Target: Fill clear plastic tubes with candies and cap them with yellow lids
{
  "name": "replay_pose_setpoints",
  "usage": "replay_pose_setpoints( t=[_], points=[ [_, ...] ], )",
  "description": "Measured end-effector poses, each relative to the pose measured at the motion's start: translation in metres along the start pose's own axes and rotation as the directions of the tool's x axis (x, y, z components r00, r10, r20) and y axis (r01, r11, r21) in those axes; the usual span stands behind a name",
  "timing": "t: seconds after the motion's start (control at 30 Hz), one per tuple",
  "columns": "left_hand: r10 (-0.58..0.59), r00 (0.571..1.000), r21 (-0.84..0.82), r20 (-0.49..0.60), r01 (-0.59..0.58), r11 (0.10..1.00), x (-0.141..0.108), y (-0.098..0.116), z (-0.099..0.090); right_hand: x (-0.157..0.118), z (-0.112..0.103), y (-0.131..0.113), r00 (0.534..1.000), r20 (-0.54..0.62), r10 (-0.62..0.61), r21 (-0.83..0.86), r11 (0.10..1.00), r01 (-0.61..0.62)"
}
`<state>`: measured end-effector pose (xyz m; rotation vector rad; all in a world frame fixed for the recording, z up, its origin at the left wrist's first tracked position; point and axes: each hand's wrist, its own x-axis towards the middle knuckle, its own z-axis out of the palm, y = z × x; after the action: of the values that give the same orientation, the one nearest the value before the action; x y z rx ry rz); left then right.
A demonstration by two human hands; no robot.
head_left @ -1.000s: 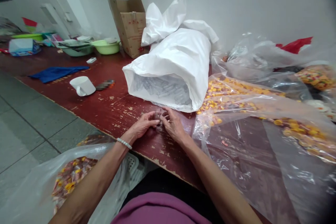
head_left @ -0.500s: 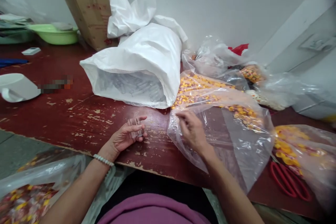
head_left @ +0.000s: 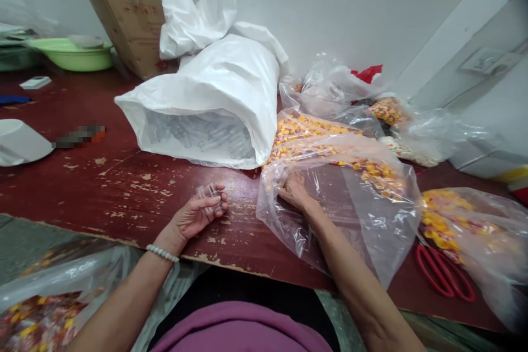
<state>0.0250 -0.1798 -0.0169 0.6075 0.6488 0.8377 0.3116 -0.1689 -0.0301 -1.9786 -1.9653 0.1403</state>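
Note:
Clear tubes [head_left: 207, 196] lie in my left hand [head_left: 202, 210], whose fingers curl round them above the worn red table. My right hand [head_left: 296, 191] reaches into the mouth of a clear plastic bag [head_left: 379, 231]; its fingertips are hidden by the plastic near the yellow-orange small pieces [head_left: 313, 133] inside. Just behind my hands, a white sack [head_left: 235, 77] lies on its side with its opening facing me, and many clear tubes [head_left: 206, 135] show within it.
Red-handled scissors [head_left: 443, 272] lie at the right beside another bag of yellow pieces [head_left: 441, 225]. At left are a white container [head_left: 20, 143], a green basin [head_left: 78, 58] and a cardboard box [head_left: 134, 22]. The table's front edge [head_left: 247, 272] runs before me.
My right hand has moved into the clear bag's opening, under the plastic. My left hand still holds the tubes. The view has shifted slightly to the right.

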Motion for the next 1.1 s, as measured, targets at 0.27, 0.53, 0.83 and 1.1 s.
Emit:
replay_pose_setpoints(
  t=[0.27, 0.53, 0.83, 1.1],
  points=[
    [0.021, 0.998, 0.157, 0.057, -0.03, 0.987, -0.001, -0.007, 0.003, -0.035, -0.021, 0.028, 0.991, -0.082, -0.105, 0.08, 0.991, 0.111],
    [0.107, 0.994, 0.544, 0.02, -0.101, 0.833, -0.007, -0.035, 0.041, -0.044, -0.028, 0.046, 0.962, -0.27, 0.034, 0.277, 0.96, 0.044],
    [0.122, 0.989, 0.614, 0.083, -0.147, 0.776, -0.017, -0.052, 0.073, -0.081, -0.054, -0.058, 0.976, -0.119, 0.184, 0.944, 0.326, 0.053],
    [0.118, 0.981, 0.569, 0.155, -0.187, 0.801, -0.019, -0.06, 0.076, -0.101, -0.037, -0.085, 0.961, -0.211, 0.177, 0.93, 0.339, 0.142]
  ],
)
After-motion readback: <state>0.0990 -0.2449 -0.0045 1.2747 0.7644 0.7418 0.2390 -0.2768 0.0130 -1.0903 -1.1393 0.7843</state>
